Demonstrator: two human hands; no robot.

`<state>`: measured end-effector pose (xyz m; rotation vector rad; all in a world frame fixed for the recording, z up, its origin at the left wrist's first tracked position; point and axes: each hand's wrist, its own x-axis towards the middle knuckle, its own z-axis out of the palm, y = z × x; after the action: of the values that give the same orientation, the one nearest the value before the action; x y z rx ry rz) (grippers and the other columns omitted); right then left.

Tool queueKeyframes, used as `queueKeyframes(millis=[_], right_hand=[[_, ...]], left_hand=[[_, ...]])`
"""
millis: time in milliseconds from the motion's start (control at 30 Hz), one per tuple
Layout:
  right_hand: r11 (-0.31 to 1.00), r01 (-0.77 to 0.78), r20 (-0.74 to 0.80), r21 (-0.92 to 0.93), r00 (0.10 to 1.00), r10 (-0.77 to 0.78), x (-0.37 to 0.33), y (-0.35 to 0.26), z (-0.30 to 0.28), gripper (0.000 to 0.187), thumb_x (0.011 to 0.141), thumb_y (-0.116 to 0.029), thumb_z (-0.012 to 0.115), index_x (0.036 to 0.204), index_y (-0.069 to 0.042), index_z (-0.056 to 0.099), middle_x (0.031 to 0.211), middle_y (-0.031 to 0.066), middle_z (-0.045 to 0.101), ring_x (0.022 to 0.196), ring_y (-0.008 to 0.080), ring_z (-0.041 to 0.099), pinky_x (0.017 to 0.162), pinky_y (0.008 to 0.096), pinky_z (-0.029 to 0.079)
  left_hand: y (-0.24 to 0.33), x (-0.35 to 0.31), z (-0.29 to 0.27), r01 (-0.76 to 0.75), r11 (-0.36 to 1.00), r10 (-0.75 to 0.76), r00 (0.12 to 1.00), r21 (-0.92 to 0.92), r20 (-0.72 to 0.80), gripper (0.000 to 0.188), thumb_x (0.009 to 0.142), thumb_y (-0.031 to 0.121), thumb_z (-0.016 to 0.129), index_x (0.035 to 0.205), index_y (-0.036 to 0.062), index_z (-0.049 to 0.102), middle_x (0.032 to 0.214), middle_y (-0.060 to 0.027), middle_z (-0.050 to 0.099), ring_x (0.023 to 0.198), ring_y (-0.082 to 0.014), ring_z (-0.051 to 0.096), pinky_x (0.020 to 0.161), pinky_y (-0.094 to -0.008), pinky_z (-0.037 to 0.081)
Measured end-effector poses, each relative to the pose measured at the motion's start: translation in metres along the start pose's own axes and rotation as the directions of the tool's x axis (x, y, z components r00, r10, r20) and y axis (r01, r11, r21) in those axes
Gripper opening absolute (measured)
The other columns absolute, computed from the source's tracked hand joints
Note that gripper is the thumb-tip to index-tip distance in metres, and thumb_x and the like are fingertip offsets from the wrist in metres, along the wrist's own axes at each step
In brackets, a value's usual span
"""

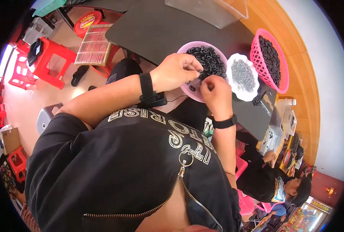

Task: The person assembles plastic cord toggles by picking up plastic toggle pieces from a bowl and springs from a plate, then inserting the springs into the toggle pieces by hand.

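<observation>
Over the near side of a round pink bowl (184,49), my left hand (174,72) pinches a small black piece (200,72) between thumb and fingertips. Close by on the right, my right hand (218,94) is closed, its fingers curled together in a pinch; anything in it is hidden. The bowl holds a heap of small black plastic rings (207,60), and a loose one lies at its near side. Just right of the bowl stands a white scalloped dish (232,82) filled with small silvery pieces (243,75). The two hands are slightly apart.
A pink lattice basket (256,54) of black parts leans at the right of the dark table (148,29). A clear plastic box (203,13) stands at the back. Red stools (50,62) stand on the left. Another person (257,174) works at the lower right.
</observation>
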<state>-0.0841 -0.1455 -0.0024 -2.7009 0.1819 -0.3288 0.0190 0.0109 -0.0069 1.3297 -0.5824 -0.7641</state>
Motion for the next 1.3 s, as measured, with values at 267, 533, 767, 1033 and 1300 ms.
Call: queueKeyframes(millis=[267,533,767,1033,1300], right_hand=[[0.518,-0.103,-0.060,0.849,0.956,0.288,-0.023,0.002,-0.006,0.006,0.083,0.005,0.060,0.088,0.000,0.062,0.079,0.0019,0.063,0.071,0.0065,0.057,0.067,0.0192,0.045],[0.386,-0.138,-0.021,0.912,0.924,0.381,-0.033,-0.005,-0.011,0.011,0.083,0.004,0.062,0.094,0.003,0.065,0.084,0.0061,0.066,0.075,0.0090,0.059,0.070,0.0206,0.046],[0.374,-0.129,-0.014,0.918,0.933,0.359,-0.036,-0.003,-0.006,0.009,0.084,0.002,0.061,0.091,0.005,0.065,0.082,0.0059,0.065,0.074,0.0092,0.058,0.070,0.0207,0.046],[0.365,-0.138,-0.007,0.921,0.930,0.368,-0.039,-0.009,-0.002,0.006,0.085,0.000,0.061,0.088,0.004,0.065,0.078,0.0037,0.064,0.071,0.0076,0.057,0.067,0.0198,0.046],[0.458,-0.182,0.002,0.870,0.931,0.365,-0.042,-0.016,-0.002,0.010,0.088,-0.009,0.060,0.083,0.000,0.062,0.072,0.0012,0.060,0.065,0.0067,0.053,0.061,0.0191,0.042]], left_hand=[[0.008,-0.006,0.010,0.022,1.000,-0.023,0.998,0.018,0.063,0.013,0.082,0.001,0.060,0.095,-0.0004,0.061,0.082,-0.0020,0.062,0.074,-0.0068,0.056,0.067,-0.0218,0.047],[0.009,-0.006,0.021,0.100,0.994,-0.094,0.987,-0.042,0.130,0.012,0.084,0.003,0.060,0.096,0.0007,0.061,0.084,-0.0020,0.063,0.074,-0.0070,0.057,0.067,-0.0209,0.047],[0.008,-0.007,0.027,0.088,0.995,-0.079,0.985,-0.051,0.153,0.012,0.084,0.004,0.060,0.096,0.0012,0.061,0.086,-0.0016,0.063,0.077,-0.0062,0.057,0.069,-0.0206,0.047],[0.004,-0.008,0.026,0.098,0.995,-0.092,0.983,-0.035,0.158,0.010,0.084,0.002,0.060,0.093,-0.0001,0.062,0.085,-0.0035,0.064,0.075,-0.0071,0.058,0.067,-0.0213,0.048],[0.009,-0.017,0.030,0.083,0.996,-0.079,0.991,-0.039,0.108,0.008,0.084,0.000,0.059,0.092,-0.0014,0.061,0.080,-0.0034,0.064,0.071,-0.0060,0.058,0.063,-0.0206,0.048]])
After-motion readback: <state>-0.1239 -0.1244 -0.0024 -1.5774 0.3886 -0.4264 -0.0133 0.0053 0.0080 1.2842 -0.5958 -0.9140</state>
